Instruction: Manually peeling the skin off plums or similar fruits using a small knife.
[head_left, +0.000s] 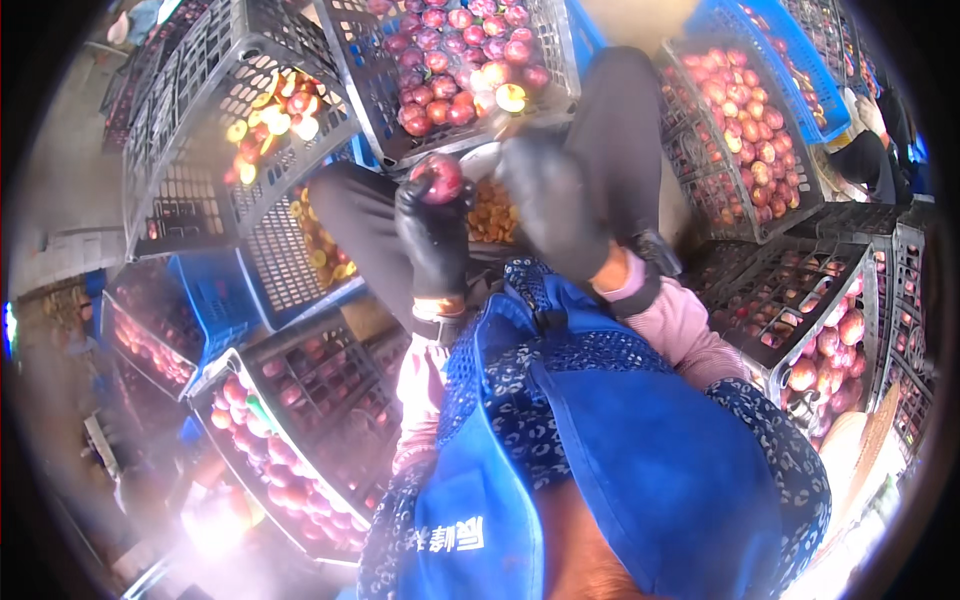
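Observation:
My left hand (435, 244), in a black glove, grips a dark red plum (437, 178) between thumb and fingers. Beside it my right hand (551, 202), gloved too, is curled and badly blurred; whether anything is in it is hidden. Between and below the hands lies a heap of small orange-brown pieces (491, 214), perhaps plum stones, in a container partly covered by the hands. Straight ahead stands a black plastic crate (360, 90) of whole plums (442, 60). A plum with a yellow cut face (511, 97) rests at that crate's near edge.
A tilted black crate (180, 135) at left holds cut plums (277, 112), above a blue crate (274, 255) with more cut fruit. Crates of plums (750, 135) stand at right, others (285, 465) lower left. Another person's hand (870, 114) shows at far right.

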